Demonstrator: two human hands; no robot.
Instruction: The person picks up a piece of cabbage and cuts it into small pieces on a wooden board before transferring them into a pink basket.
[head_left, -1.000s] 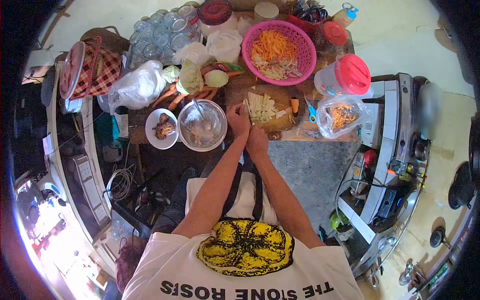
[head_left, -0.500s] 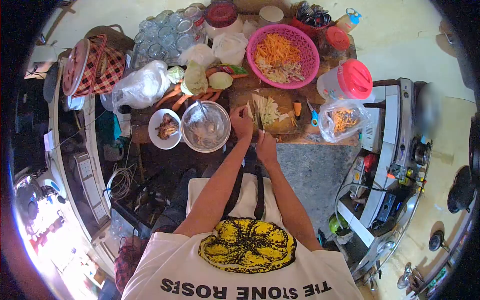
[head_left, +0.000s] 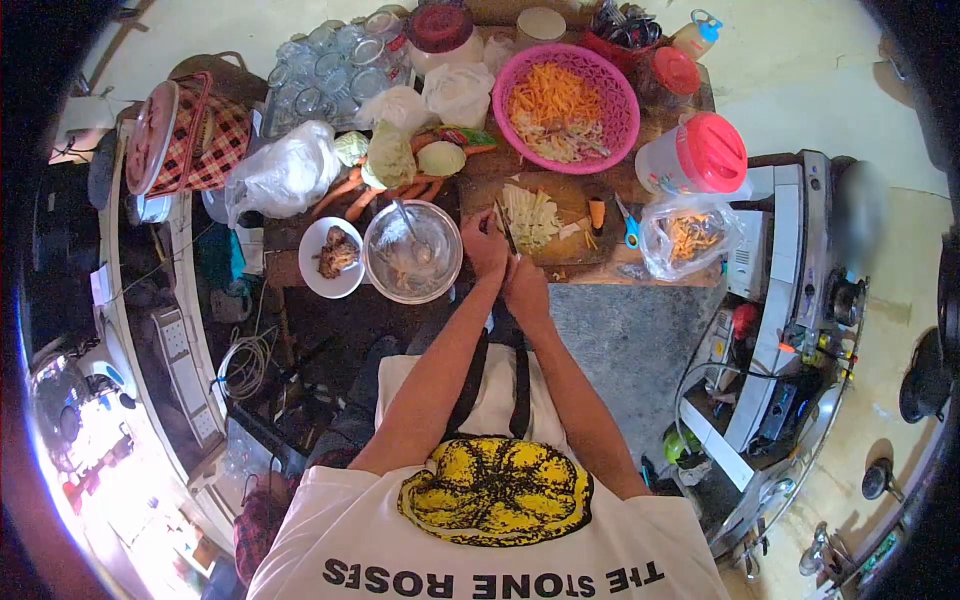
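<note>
My right hand (head_left: 525,285) is wrapped round the handle of a knife (head_left: 505,228), whose blade points away from me over a wooden cutting board (head_left: 572,268). Just left of the blade, my left hand (head_left: 484,245) is closed with curled fingers on a piece of cabbage, mostly hidden under them. Sliced pale cabbage (head_left: 533,218) lies to the right of the knife. A carrot stub (head_left: 597,213) rests farther right on the board. Close to my left hand stands a metal bowl (head_left: 375,275) with a spoon and some residue in it.
A pink basket (head_left: 628,135) holds shredded carrot and pale shreds. Scissors (head_left: 630,228) lie beside a plastic bag (head_left: 715,245) of orange scraps. At left are a white bowl (head_left: 330,288) with brown food, cabbage pieces (head_left: 390,155) and carrots. A lidded pitcher (head_left: 690,155) stands right.
My right hand and the knife have shifted slightly left, bringing the blade closer to my left hand. My left hand stays in nearly the same place.
</note>
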